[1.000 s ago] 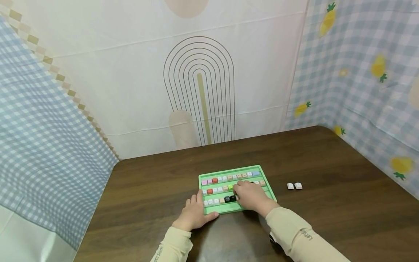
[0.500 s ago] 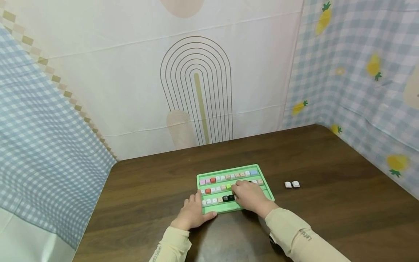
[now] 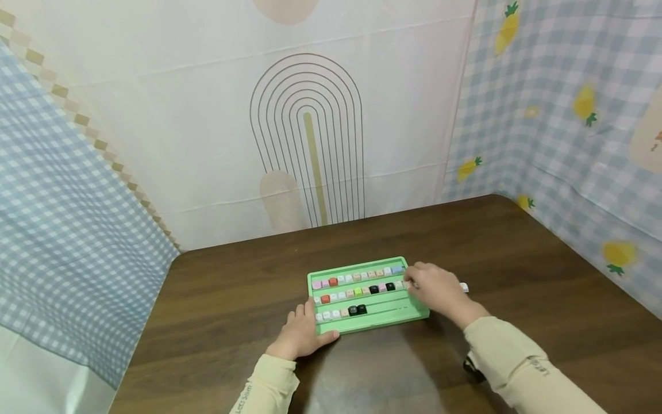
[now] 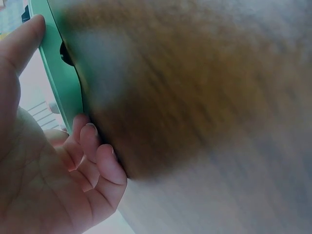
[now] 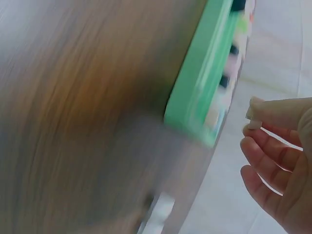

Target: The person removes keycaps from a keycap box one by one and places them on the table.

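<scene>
A green tray [image 3: 395,316] lies on the table, with small keycaps in three rows. Pink, red, white, tan and blue keycaps fill the top row [image 3: 357,277]; a lime keycap [image 3: 358,291] sits in the middle one. The bottom row ends in two black keycaps [image 3: 357,310], with bare green to their right. My left hand [image 3: 297,333] holds the tray's near-left corner, thumb along the front wall, fingers at the left side. At the tray's right edge is my right hand [image 3: 437,290]. In the right wrist view, its thumb and forefinger pinch a small whitish keycap [image 5: 254,125].
A loose white keycap [image 3: 464,287] shows just beyond my right hand; the right wrist view has two blurred white keycaps [image 5: 160,212] on the table. Patterned cloth [image 3: 217,144] hangs behind the brown table [image 3: 233,299] and along both sides.
My right hand has moved right, from over the tray's middle to its right edge, uncovering black and pink keycaps and the bottom row's bare part. The left hand stays at the corner.
</scene>
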Demonstrator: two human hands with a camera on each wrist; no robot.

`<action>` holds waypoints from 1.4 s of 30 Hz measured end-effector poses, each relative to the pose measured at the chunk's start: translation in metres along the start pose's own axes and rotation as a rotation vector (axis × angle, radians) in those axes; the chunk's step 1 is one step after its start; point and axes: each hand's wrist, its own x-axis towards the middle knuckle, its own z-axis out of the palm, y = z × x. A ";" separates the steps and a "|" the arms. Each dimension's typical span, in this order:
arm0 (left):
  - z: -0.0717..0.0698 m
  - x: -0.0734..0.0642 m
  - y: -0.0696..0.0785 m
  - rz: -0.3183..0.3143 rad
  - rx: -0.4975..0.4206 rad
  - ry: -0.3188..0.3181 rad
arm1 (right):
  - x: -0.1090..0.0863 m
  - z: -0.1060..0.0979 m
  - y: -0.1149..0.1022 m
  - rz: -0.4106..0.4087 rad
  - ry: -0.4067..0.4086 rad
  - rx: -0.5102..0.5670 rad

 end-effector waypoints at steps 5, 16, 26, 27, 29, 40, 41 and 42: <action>-0.002 0.000 -0.002 -0.011 -0.006 0.001 | -0.016 -0.017 0.043 0.094 0.001 0.028; -0.002 0.001 0.001 -0.027 0.005 -0.021 | -0.049 -0.009 0.103 0.238 -0.126 0.013; -0.002 0.003 0.002 -0.017 -0.022 0.005 | -0.048 -0.004 0.106 0.247 -0.177 0.009; -0.002 0.003 0.001 -0.013 -0.022 0.007 | -0.048 -0.004 0.106 0.249 -0.180 0.010; -0.001 0.004 0.001 -0.010 -0.025 0.008 | -0.048 -0.006 0.107 0.252 -0.188 0.012; -0.003 0.001 0.002 -0.029 -0.015 -0.009 | -0.033 -0.017 0.083 0.198 -0.122 0.020; -0.003 0.001 0.002 -0.031 -0.015 -0.012 | -0.030 -0.017 0.077 0.187 -0.115 0.021; -0.002 0.001 0.002 -0.034 -0.017 -0.015 | -0.028 -0.017 0.072 0.175 -0.106 0.023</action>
